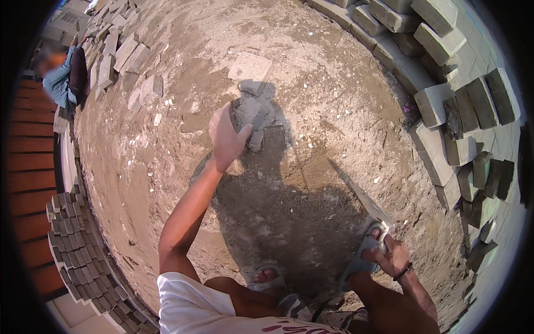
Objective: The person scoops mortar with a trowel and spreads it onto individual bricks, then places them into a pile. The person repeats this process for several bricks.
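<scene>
Out ahead of me, my left hand (225, 139) reaches over the dirt, its fingers and thumb closed on a rough grey chunk of paving block (248, 113). The head's shadow partly darkens that chunk. Just beyond it, a paler flat block (250, 67) lies on the ground. Low on the right, beside my foot, my right hand (392, 253) is wrapped round the handle of a long tapered blade (359, 192). The blade's narrow tip points forward and left, over the soil. Whether it touches the soil I cannot tell.
Uneven dirt (167, 211) with pale chips spreads around my sandalled feet (270, 276). Stacked and tumbled pavers (439, 106) line the right edge. More pavers (86, 256) are piled at left, beside an orange slatted surface (36, 189). A person in blue (61, 83) sits far left.
</scene>
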The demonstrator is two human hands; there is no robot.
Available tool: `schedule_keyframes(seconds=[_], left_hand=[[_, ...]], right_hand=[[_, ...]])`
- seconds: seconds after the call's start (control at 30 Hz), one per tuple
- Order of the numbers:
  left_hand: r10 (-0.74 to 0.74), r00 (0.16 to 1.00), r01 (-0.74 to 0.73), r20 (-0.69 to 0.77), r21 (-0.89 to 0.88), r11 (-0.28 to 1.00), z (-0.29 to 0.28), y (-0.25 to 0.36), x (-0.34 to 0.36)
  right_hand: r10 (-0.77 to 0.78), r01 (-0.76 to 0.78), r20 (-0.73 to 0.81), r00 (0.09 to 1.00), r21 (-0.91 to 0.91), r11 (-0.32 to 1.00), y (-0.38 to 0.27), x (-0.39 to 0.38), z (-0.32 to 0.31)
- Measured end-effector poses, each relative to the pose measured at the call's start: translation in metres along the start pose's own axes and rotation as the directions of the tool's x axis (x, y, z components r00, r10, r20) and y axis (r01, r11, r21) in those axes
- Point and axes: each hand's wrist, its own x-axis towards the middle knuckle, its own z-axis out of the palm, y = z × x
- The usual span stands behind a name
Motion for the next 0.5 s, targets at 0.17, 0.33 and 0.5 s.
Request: schedule_keyframes(seconds=[0.17, 0.33, 0.5], left_hand=[[-0.024, 0.993, 0.016, 0.113, 0.072, 0.997, 0.03, -0.058, -0.019], [-0.224, 0.97, 0.224, 0.1, 0.011, 0.975, 0.041, -0.028, -0.003], [-0.164, 0.983, 0.156, 0.078, 0.094, 0.983, 0.024, -0.03, 0.013]], right_hand=[[-0.472, 0.348, -0.177, 0.863, -0.468, 0.812, -0.002, 0.017, 0.042], [-0.185, 0.194, 0.078, 0.98, -0.126, 0.973, -0.041, 0.007, 0.044], [-0.245, 0.239, -0.047, 0.968, -0.112, 0.964, -0.033, 0.001, 0.051]])
